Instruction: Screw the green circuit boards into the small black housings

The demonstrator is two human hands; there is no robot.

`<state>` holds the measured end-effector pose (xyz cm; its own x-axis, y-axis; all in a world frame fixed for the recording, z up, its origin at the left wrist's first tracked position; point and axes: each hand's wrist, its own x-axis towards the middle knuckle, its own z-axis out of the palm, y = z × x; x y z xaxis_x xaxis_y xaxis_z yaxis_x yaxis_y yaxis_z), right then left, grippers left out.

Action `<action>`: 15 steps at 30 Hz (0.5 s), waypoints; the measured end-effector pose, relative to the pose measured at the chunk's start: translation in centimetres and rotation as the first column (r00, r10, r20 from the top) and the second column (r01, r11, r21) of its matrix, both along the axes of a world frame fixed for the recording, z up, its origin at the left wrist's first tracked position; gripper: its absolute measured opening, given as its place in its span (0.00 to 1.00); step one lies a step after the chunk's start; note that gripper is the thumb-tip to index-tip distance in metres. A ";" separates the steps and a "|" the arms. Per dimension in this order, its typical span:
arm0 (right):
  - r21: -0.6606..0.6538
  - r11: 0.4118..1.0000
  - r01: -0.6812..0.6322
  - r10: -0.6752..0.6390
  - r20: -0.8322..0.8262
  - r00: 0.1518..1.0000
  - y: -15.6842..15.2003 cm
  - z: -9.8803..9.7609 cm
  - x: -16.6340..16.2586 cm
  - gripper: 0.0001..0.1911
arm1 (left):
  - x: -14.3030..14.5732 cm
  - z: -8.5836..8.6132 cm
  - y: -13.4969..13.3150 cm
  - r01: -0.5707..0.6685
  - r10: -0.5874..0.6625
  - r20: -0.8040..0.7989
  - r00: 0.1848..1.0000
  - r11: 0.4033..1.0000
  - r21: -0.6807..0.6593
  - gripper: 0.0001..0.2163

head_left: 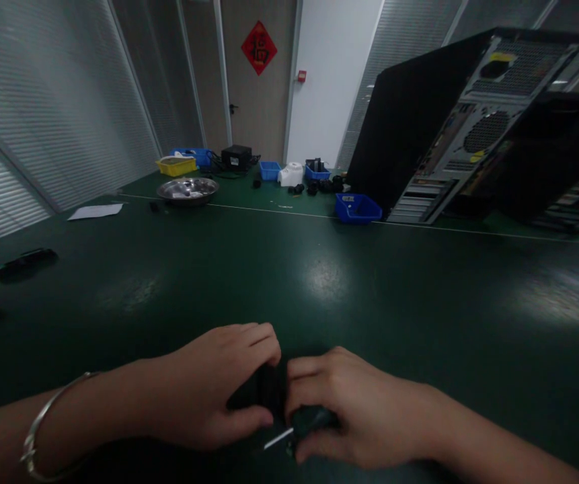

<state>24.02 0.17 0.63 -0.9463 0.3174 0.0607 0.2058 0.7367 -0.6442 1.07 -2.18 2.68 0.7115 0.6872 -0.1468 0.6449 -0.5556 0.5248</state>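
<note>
At the table's near edge, left hand and right hand clasp a black part, blue bin far ahead.

Location type: electronics repair workshop within an office building. Indicators: green-matted work surface, opened computer tower cases, blue parts bins, metal parts bowl, blind-covered glass partition walls
</note>
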 end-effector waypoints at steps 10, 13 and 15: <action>-0.076 0.910 0.409 -0.393 -0.479 0.785 0.2 -1.2 -0.6 0.05 | 0.1 -3.5 1.4 -0.110 0.471 0.571 0.673 0.827 -0.552 0.14; -0.030 0.868 0.495 -0.423 -0.568 0.706 0.0 -1.4 -0.7 0.11 | 0.5 -3.4 1.0 -0.137 0.491 0.612 0.620 0.836 -0.531 0.09; -0.003 0.875 0.485 -0.399 -0.574 0.715 -0.4 -1.5 -0.8 0.13 | 0.7 -3.4 0.8 -0.175 0.486 0.624 0.612 0.852 -0.493 0.08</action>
